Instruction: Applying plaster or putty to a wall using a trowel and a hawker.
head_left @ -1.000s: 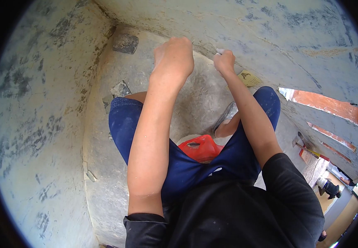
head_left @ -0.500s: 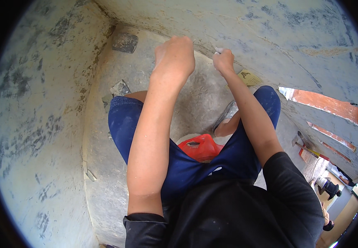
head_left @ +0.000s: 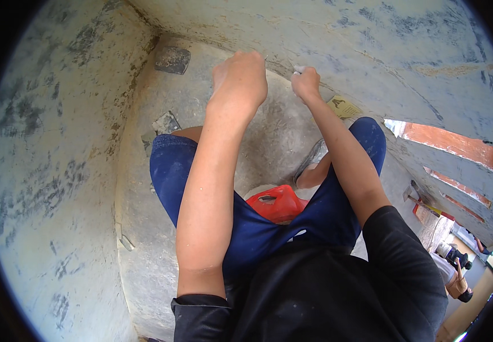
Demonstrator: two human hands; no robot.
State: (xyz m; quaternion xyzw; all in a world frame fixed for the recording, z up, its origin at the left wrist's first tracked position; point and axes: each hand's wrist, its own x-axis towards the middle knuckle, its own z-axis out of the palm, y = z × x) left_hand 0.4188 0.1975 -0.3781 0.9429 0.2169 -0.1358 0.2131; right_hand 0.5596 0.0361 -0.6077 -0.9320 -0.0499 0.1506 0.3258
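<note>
My left hand [head_left: 239, 82] is closed in a fist in front of the far wall, its back toward me. A thin tip shows past its knuckles, but what the fingers hold is hidden. To its right, my right hand [head_left: 307, 84] is also closed, close to the same wall. Something small and whitish [head_left: 299, 69] shows at its fingertips, too small to name. On the ground between my legs sits a red plastic container [head_left: 279, 204] with a cut-out opening.
Scuffed plaster walls rise at left [head_left: 47, 165] and ahead [head_left: 383, 62]. A dark flat block [head_left: 172, 60] lies in the corner and a yellow packet [head_left: 343, 107] by the far wall. A long-handled tool [head_left: 432, 208] lies at right. People [head_left: 457, 279] are at lower right.
My right hand has shifted very slightly left; my left hand has hardly moved. At the lower right, people in the background have changed position.
</note>
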